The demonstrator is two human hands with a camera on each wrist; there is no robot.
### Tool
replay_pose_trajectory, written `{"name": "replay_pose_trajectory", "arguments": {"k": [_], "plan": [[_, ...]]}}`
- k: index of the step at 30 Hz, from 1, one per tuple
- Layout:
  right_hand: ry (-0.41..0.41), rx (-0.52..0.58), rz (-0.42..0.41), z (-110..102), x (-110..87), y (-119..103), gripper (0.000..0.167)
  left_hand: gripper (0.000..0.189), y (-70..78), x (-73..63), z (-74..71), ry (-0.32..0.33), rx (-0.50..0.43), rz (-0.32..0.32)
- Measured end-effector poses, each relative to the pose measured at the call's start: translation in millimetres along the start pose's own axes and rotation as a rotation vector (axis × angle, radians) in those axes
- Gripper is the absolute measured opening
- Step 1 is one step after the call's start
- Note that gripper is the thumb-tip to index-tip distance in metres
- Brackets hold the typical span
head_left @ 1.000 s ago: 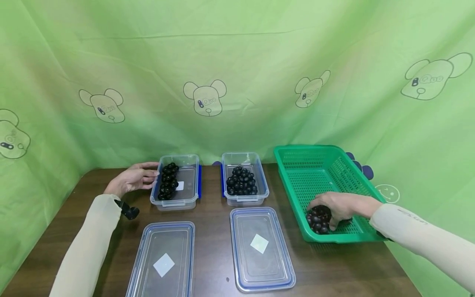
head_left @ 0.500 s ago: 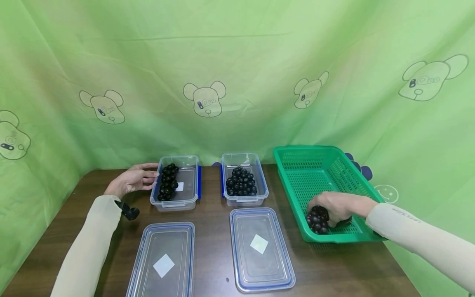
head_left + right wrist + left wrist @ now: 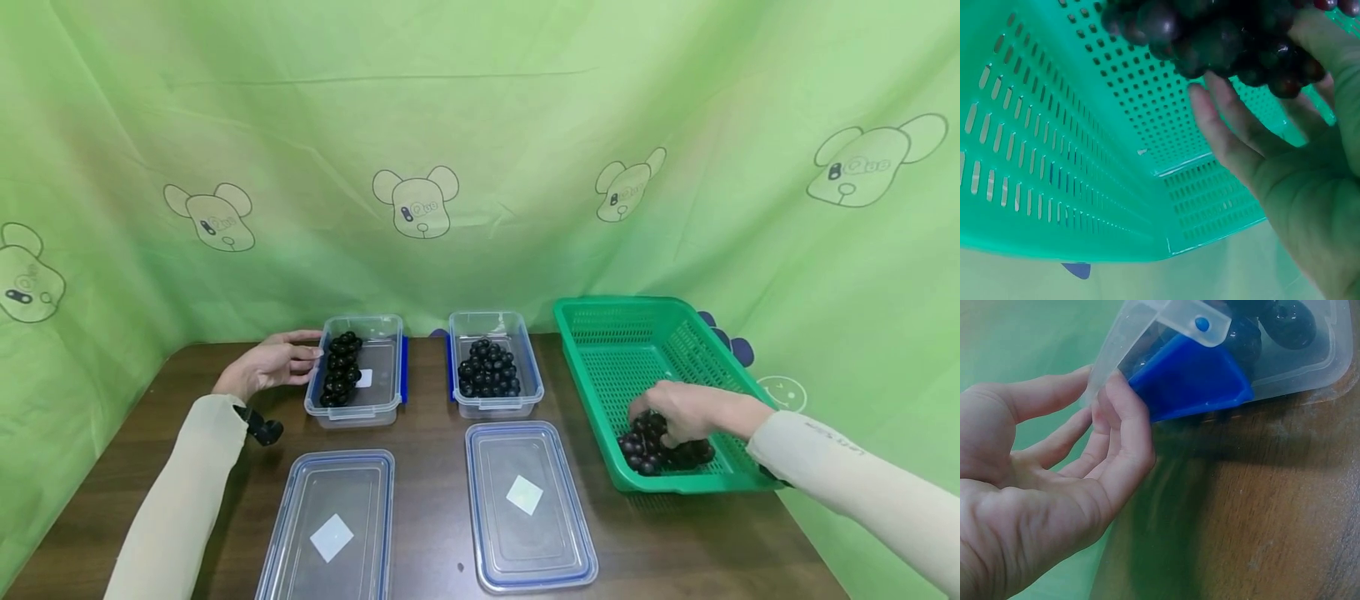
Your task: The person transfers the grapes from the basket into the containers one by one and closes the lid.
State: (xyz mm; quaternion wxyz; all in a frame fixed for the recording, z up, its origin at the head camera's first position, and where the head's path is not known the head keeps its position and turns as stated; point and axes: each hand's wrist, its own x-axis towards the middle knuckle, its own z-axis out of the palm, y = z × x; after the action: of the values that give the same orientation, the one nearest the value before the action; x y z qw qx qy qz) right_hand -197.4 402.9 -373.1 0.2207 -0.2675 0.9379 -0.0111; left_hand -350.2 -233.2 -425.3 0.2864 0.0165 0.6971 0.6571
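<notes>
My left hand [image 3: 272,364] is at the left side of a clear food container [image 3: 384,354]. In the left wrist view its thumb and fingers pinch the container's edge beside a blue latch [image 3: 1194,378]. A bunch of dark grapes [image 3: 341,367] lies along that container's left side. A second clear container [image 3: 528,367] holds another heap of dark grapes [image 3: 487,371]. Over in the green basket [image 3: 592,400], my right hand [image 3: 678,412] grips a bunch of dark grapes [image 3: 643,442]. The right wrist view shows curled fingers beneath this bunch [image 3: 1222,44]; its upper part is cut off.
Two clear lids with blue seals lie flat on the brown table [image 3: 427,517]: the left lid [image 3: 352,483] and the right lid [image 3: 525,542]. Each has a white square on it. A green printed curtain [image 3: 495,100] hangs behind the table.
My right hand has shifted its hold on the grapes and risen slightly, and more of the grapes in the basket now show. The left hand stays at its container.
</notes>
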Motion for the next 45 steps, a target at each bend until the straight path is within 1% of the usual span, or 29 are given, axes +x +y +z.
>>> {"name": "replay_pose_trajectory", "arguments": {"k": [3,8,12,14,18,23,25,28,31,38,41,45], "plan": [[-0.04,0.018,0.034,0.7,-1.1,-3.6,0.057,0.069,-0.8,-0.4,-1.0,0.002,-0.004,-0.002],[-0.11,0.074,0.14,1.7,-3.0,-10.5,0.077,0.068,-3.1,0.0,-2.3,0.002,-0.016,-0.002],[-0.123,0.063,0.163,3.6,-1.6,-14.7,0.085,0.066,-3.5,0.5,-2.3,0.008,-0.022,-0.002],[-0.119,0.046,0.16,5.6,-0.5,-15.2,0.084,0.067,-2.9,0.8,-2.1,0.007,-0.025,-0.002],[-0.105,0.015,0.151,10.5,1.5,-12.9,0.078,0.067,-1.5,1.5,-2.0,0.006,-0.034,-0.007],[-0.078,-0.034,0.079,14.2,4.6,-7.9,0.065,0.068,0.0,0.7,-2.5,0.011,-0.03,-0.012],[-0.063,-0.048,0.048,14.0,5.2,-6.0,0.061,0.07,-0.1,0.6,-2.9,0.011,-0.03,-0.012],[-0.043,-0.033,0.025,11.6,4.3,-3.8,0.057,0.071,-0.2,0.9,-3.1,0.009,-0.026,-0.01],[0.0,-0.017,0.009,6.4,1.1,-1.9,0.057,0.07,-0.1,1.8,-2.6,0.015,-0.027,-0.014],[0.167,-0.031,-0.051,-14.3,-6.7,2.9,0.061,0.071,-0.8,3.7,-3.7,0.005,-0.028,-0.016],[0.225,-0.015,-0.06,-23.7,-9.9,4.7,0.062,0.071,-0.6,3.3,-3.9,0.011,-0.033,-0.02],[0.279,0.004,-0.048,-32.1,-14.3,6.4,0.063,0.071,-1.5,2.6,-3.2,0.008,-0.029,-0.014]]}}
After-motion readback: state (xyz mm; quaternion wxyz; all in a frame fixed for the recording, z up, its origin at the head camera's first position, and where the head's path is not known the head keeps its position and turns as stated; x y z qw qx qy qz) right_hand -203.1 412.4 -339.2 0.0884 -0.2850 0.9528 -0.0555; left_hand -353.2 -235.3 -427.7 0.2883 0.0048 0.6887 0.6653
